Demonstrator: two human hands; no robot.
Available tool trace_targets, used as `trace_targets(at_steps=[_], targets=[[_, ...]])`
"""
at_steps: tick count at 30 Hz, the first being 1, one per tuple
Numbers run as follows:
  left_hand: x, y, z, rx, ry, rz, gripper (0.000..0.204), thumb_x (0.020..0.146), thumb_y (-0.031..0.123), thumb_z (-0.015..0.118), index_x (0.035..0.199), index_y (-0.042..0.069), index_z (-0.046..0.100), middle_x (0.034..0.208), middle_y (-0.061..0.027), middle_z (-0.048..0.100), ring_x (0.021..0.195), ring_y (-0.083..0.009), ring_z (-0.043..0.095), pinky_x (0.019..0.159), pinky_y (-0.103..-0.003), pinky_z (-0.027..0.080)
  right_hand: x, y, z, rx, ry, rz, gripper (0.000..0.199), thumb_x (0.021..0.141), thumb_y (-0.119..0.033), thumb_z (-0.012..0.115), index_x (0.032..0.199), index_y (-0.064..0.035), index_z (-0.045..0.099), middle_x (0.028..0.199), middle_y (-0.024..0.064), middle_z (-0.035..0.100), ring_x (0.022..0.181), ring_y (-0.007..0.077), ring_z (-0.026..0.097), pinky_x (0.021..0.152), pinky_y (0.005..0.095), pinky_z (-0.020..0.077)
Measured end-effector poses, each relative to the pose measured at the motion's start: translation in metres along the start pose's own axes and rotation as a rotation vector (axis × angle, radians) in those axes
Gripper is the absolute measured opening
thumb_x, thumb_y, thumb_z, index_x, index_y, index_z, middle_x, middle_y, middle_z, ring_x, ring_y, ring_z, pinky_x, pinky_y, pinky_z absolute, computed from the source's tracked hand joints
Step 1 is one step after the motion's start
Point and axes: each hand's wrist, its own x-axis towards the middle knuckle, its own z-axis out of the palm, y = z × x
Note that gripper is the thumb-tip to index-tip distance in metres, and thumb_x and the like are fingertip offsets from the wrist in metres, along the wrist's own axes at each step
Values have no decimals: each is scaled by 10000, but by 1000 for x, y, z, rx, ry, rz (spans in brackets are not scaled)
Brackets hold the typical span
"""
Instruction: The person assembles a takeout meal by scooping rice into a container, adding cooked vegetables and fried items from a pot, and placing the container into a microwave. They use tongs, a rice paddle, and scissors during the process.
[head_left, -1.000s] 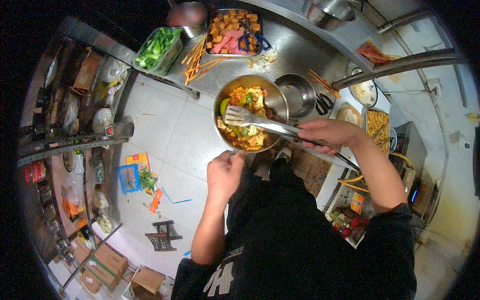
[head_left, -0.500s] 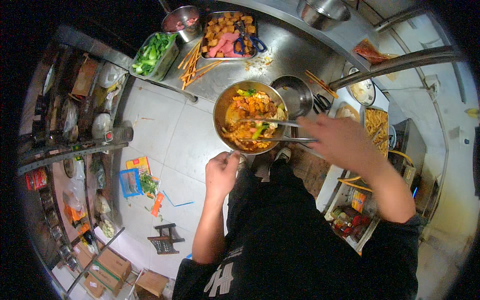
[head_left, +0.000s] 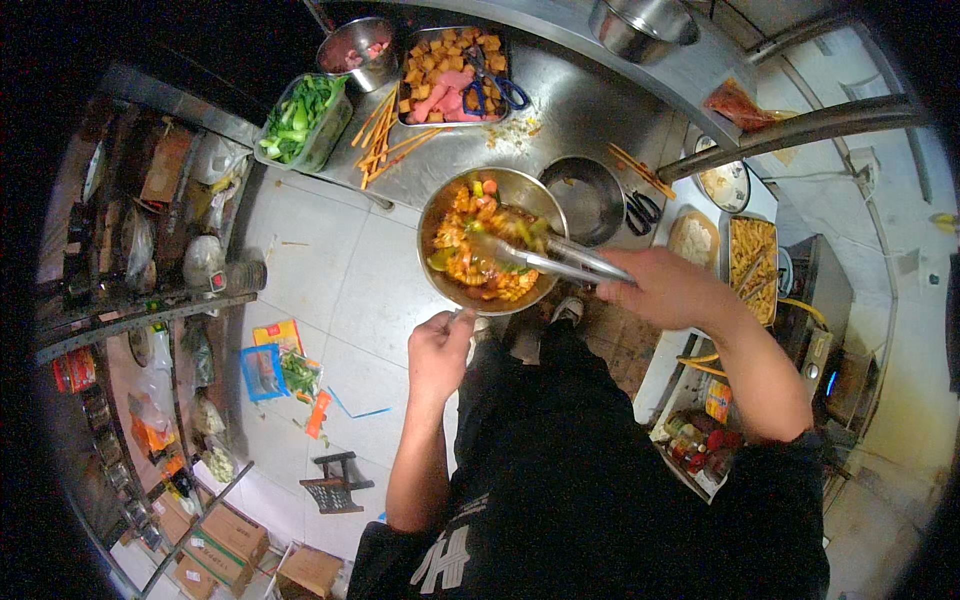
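My left hand (head_left: 438, 352) is closed on the near rim of a round steel bowl (head_left: 429, 212), thumb over the edge, holding it by the front of the counter. Inside the bowl is a glossy orange-red mix of food (head_left: 468, 264) with green leaves and some pinkish pieces. Metal tongs (head_left: 565, 262) reach into the mix from the right, their tips blurred by motion. My right hand (head_left: 665, 290) is wrapped round the tongs' handle end. A dark round pan (head_left: 590, 200) sits on the counter just right of the bowl.
On the steel counter (head_left: 560, 85) stand a tub of green vegetables (head_left: 290, 120), loose wooden sticks (head_left: 377, 135), and a tray of brown cubes (head_left: 430, 62) with blue-handled scissors (head_left: 512, 95). Black-handled scissors (head_left: 642, 210) lie beside the pan. A small stool (head_left: 335, 485) and packets are on the floor.
The tongs have swept within the bowl and their arms have drawn closer together. My right hand has shifted slightly down and left. The food has been turned over; the bowl sits slightly further left.
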Motion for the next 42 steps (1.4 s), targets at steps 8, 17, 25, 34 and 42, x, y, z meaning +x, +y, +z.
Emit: trace_targets(at_steps=[8, 17, 25, 34, 42], targets=[[12, -5, -11, -51, -50, -29, 376, 991, 274, 646, 700, 50, 563, 551, 44, 472, 473, -40, 381, 425, -252, 292, -23, -28, -14, -500, 161, 17, 531, 913, -238, 683, 1396, -82, 527, 1045, 195, 643, 900, 417, 661, 814, 500, 523], [13, -1, -5, -151, -68, -44, 351, 1004, 271, 637, 721, 78, 561, 561, 64, 460, 447, -23, 359, 400, -224, 253, 2, -23, 1, 11, 67, 59, 431, 957, -257, 649, 1310, -22, 575, 1002, 239, 679, 971, 446, 648, 841, 501, 519], [27, -9, -6, -71, -58, 30, 363, 1000, 262, 644, 709, 62, 561, 567, 62, 466, 476, -26, 361, 435, -233, 266, 2, -41, 36, -321, 206, 80, 625, 939, -320, 668, 1485, -105, 454, 1131, 200, 640, 913, 407, 672, 795, 466, 553], [54, -14, -5, -79, -11, -10, 383, 985, 262, 641, 693, 22, 582, 569, 24, 502, 506, -51, 404, 452, -261, 316, 19, 11, 67, -50, 399, 123, 501, 965, -303, 638, 1398, -76, 529, 1105, 252, 677, 921, 448, 673, 798, 495, 546], [101, -18, -6, -160, 66, -57, 388, 986, 272, 633, 679, 42, 570, 568, 35, 486, 483, -50, 399, 433, -251, 298, 63, 9, 113, 210, 640, 139, 394, 977, -287, 600, 1297, -58, 587, 1023, 244, 698, 920, 441, 676, 792, 540, 540]])
